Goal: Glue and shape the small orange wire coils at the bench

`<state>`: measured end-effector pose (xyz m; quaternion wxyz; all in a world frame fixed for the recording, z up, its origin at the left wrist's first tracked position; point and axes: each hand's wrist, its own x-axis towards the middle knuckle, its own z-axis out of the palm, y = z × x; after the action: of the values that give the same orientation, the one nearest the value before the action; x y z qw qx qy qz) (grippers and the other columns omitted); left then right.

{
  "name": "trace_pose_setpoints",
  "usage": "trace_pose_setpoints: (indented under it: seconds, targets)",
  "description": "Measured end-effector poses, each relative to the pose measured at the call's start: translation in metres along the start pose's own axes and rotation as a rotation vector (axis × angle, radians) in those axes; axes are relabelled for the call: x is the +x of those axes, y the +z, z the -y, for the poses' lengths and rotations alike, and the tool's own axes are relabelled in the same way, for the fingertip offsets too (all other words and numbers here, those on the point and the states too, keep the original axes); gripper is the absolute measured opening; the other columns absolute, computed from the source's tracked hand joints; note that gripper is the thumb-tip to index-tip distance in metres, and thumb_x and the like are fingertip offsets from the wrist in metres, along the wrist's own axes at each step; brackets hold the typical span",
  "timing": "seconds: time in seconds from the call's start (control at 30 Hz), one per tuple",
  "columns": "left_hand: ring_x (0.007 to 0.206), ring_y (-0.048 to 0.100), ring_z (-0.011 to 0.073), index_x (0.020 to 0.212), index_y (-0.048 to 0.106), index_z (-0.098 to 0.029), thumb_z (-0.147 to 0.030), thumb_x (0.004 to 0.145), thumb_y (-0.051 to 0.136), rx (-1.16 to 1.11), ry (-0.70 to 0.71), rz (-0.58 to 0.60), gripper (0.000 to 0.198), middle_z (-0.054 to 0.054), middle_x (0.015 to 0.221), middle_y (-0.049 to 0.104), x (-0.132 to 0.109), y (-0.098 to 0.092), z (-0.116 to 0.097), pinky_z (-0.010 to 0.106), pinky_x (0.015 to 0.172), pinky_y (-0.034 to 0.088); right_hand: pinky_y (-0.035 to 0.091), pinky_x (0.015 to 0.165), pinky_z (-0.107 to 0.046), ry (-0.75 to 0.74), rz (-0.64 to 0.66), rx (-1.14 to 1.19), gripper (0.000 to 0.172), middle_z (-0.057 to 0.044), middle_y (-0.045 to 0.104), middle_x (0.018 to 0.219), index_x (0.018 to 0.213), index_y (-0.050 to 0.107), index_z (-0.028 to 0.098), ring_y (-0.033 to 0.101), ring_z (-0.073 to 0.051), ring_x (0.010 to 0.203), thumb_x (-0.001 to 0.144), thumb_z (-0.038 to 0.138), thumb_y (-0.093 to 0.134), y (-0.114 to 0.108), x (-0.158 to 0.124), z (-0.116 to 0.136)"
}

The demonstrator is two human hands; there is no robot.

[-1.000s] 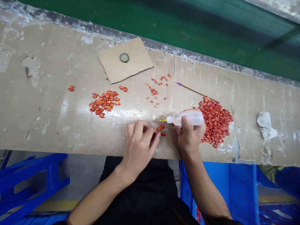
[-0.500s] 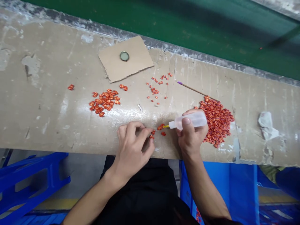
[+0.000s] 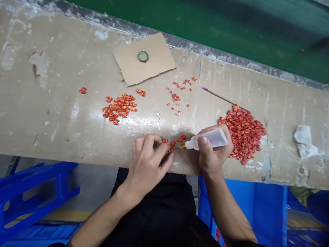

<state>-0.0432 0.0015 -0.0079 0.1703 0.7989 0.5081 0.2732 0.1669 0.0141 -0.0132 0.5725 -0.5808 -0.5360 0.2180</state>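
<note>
Starting at your far left, a blue plastic crate (image 3: 38, 192) sits below the worn beige bench top (image 3: 51, 116). On the bench, a small heap of orange coiled pieces (image 3: 119, 108) lies near a square of brown cardboard (image 3: 156, 63) that carries a round metal bottle cap (image 3: 143, 56). Your left hand (image 3: 147, 163) rests at the near edge, fingers curled, their tips touching one orange piece (image 3: 170, 150). Whether they pinch it, you cannot tell. A few more loose orange pieces (image 3: 181, 138) lie just beside it. The yellow nozzle (image 3: 182, 146) of a clear plastic squeeze bottle (image 3: 212, 138) points at them. Your right hand (image 3: 214, 156) is wrapped firmly around the bottle, thumb on top. Beyond it lies a large heap of orange pieces (image 3: 246, 133), with a thin stick with a purple tip (image 3: 221, 98) behind it. Crumpled white paper (image 3: 304, 140) lies far right.
</note>
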Motion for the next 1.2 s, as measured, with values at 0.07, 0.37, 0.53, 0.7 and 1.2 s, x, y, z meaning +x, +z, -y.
trace_pose_setpoints:
  seconds: [0.07, 0.37, 0.53, 0.7, 1.2]
  targets:
    - [0.107, 0.059, 0.0302, 0.102, 0.074, -0.026, -0.030, 0.102, 0.082, 0.009, -0.002, -0.004, 0.009, 0.008, 0.117, 0.067, -0.0004, 0.0015, -0.0013, 0.048, 0.087, 0.049, 0.048, 0.049, -0.033, 0.007, 0.018, -0.022, 0.031, 0.002, 0.067, 0.076, 0.095, 0.070, 0.028, 0.059, -0.017, 0.058, 0.102, 0.055, 0.083, -0.0001, -0.0010, 0.0016]
    - [0.110, 0.063, 0.0307, 0.108, 0.072, -0.025, -0.031, 0.104, 0.081, -0.006, -0.051, -0.004, 0.011, 0.009, 0.117, 0.067, 0.0020, 0.0065, -0.0071, 0.052, 0.091, 0.051, 0.050, 0.048, -0.034, -0.004, 0.047, -0.054, 0.023, 0.001, 0.068, 0.079, 0.097, 0.071, 0.027, 0.060, -0.019, 0.060, 0.098, 0.043, 0.088, -0.0008, -0.0062, 0.0025]
    - [0.112, 0.064, 0.0305, 0.112, 0.075, -0.027, -0.028, 0.103, 0.082, -0.032, -0.056, 0.012, 0.012, 0.009, 0.121, 0.065, 0.0017, 0.0047, -0.0064, 0.052, 0.092, 0.049, 0.049, 0.049, -0.033, -0.013, 0.049, -0.040, 0.024, 0.000, 0.068, 0.081, 0.098, 0.071, 0.025, 0.061, -0.018, 0.061, 0.096, 0.039, 0.091, -0.0014, -0.0077, 0.0013]
    - [0.113, 0.065, 0.0306, 0.111, 0.076, -0.027, -0.029, 0.104, 0.081, -0.032, -0.059, 0.019, 0.009, 0.009, 0.122, 0.065, 0.0018, 0.0043, -0.0062, 0.053, 0.094, 0.049, 0.052, 0.051, -0.036, 0.013, 0.118, -0.079, 0.022, -0.002, 0.069, 0.084, 0.100, 0.073, 0.029, 0.063, -0.020, 0.063, 0.096, 0.040, 0.091, -0.0040, -0.0087, 0.0049]
    - [0.114, 0.062, 0.0346, 0.111, 0.077, -0.029, -0.028, 0.101, 0.082, -0.036, -0.086, 0.033, 0.011, 0.011, 0.123, 0.066, 0.0028, 0.0029, -0.0082, 0.056, 0.097, 0.052, 0.049, 0.047, -0.035, 0.009, 0.078, -0.100, 0.018, -0.001, 0.067, 0.080, 0.099, 0.071, 0.030, 0.060, -0.019, 0.061, 0.099, 0.039, 0.087, -0.0013, -0.0090, 0.0031]
